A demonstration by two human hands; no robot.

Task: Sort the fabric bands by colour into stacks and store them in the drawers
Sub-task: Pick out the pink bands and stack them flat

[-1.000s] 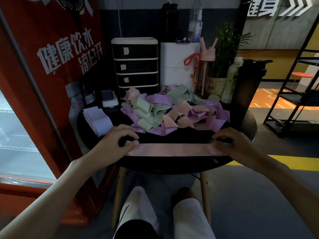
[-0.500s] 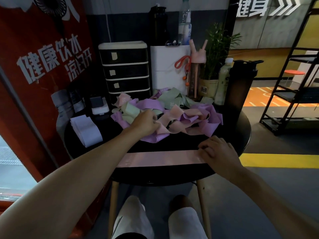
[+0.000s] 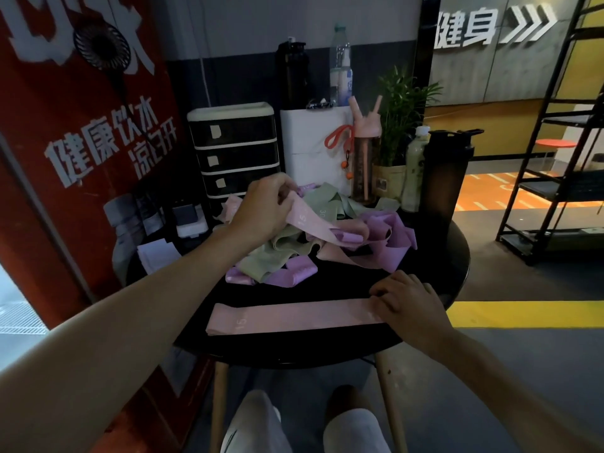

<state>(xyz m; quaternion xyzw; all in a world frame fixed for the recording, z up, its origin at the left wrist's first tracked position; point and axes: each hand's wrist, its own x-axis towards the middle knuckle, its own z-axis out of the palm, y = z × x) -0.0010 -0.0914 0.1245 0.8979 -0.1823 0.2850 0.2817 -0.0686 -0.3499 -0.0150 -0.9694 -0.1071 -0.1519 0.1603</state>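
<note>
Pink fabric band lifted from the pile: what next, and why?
Probably pull the lifted pink fabric band clear of the tangled pile and lay it on the flat pink band on the round black table: the left hand pinches it, the colours match, and the right hand presses the flat one.

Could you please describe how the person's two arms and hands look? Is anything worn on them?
The left arm and the right arm are bare; no sleeve comes into view. The left hand and the right hand wear no gloves. No watch or bracelet shows at either wrist. The light is too dim to rule out a thin ring.
</note>
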